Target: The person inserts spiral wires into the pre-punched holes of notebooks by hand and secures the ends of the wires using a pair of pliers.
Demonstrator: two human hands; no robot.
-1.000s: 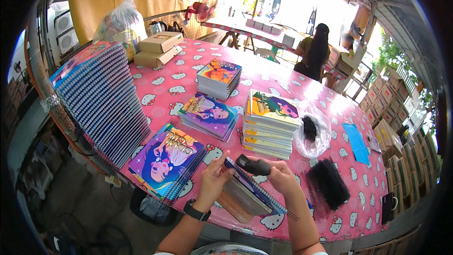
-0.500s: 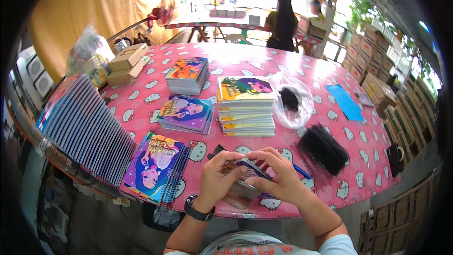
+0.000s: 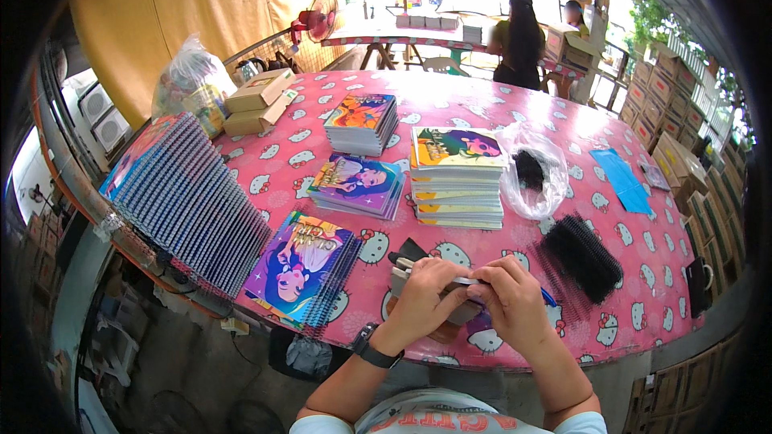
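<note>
My left hand (image 3: 430,293), with a dark watch on its wrist, and my right hand (image 3: 511,301) meet near the front edge of the table. Both have their fingers closed on a booklet (image 3: 466,280), whose pale edge shows between the fingertips. Most of its cover is hidden by my hands. Under and beside my left hand is a grey block-like tool (image 3: 398,276) with a dark part at its far end. A blue pen-like thing (image 3: 549,297) lies just past my right hand. Farther right is a heap of black binding coils (image 3: 581,261).
Spiral-bound notebooks (image 3: 189,201) form a long leaning row at left, beside a smaller bound pile (image 3: 301,269). Loose booklet stacks (image 3: 458,193) stand beyond my hands. A clear bag (image 3: 551,193) holds more black coils. A blue sheet (image 3: 621,181) lies right. Two people are far back.
The view has swung left, so the table appears farther right. My hands have come closer together, and the booklet's purple cover has turned largely out of sight.
</note>
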